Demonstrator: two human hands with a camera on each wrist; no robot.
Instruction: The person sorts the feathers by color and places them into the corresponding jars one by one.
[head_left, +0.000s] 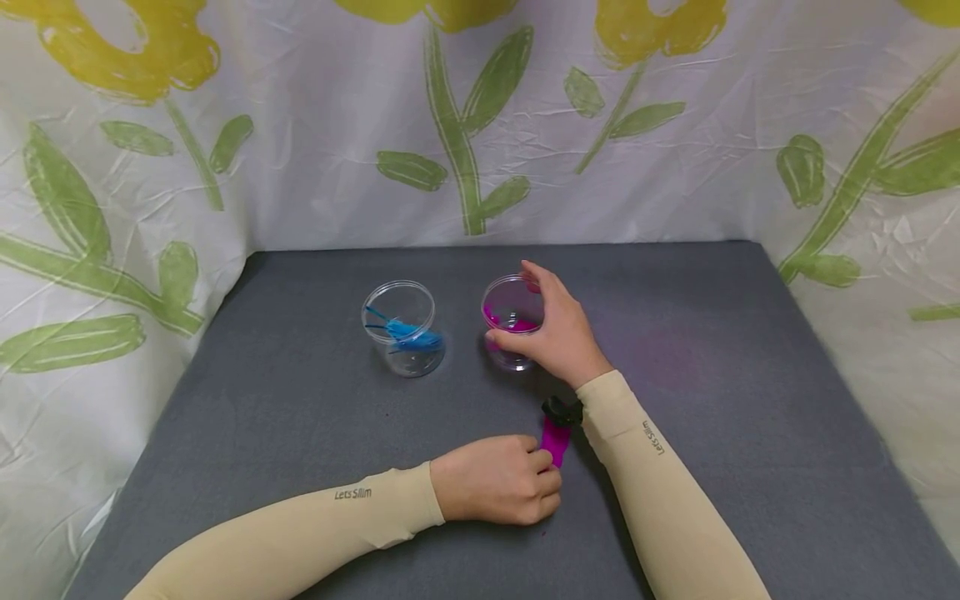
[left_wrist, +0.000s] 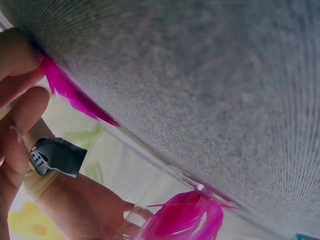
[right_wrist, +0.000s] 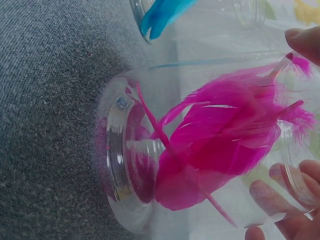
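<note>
Near the front middle of the table, my left hand (head_left: pixel 498 481) pinches a magenta feather (head_left: pixel 556 437) between thumb and fingers; the left wrist view shows this feather (left_wrist: pixel 75 95) close to the cloth. My right hand (head_left: pixel 564 337) holds a clear plastic jar (head_left: pixel 514 363) near its rim, thumb on one side and fingers on the other. Inside that jar, several magenta feathers (right_wrist: pixel 220 130) lean at angles. Left of it stands a second clear jar (head_left: pixel 415 367) with blue feathers (head_left: pixel 412 333), touched by neither hand.
Dark grey cloth (head_left: pixel 300 417) covers the table. A white curtain (head_left: pixel 315 167) with painted flowers hangs behind and at both sides. A black wrist camera (head_left: pixel 561 410) sits on the right wrist, just beyond the left hand's feather.
</note>
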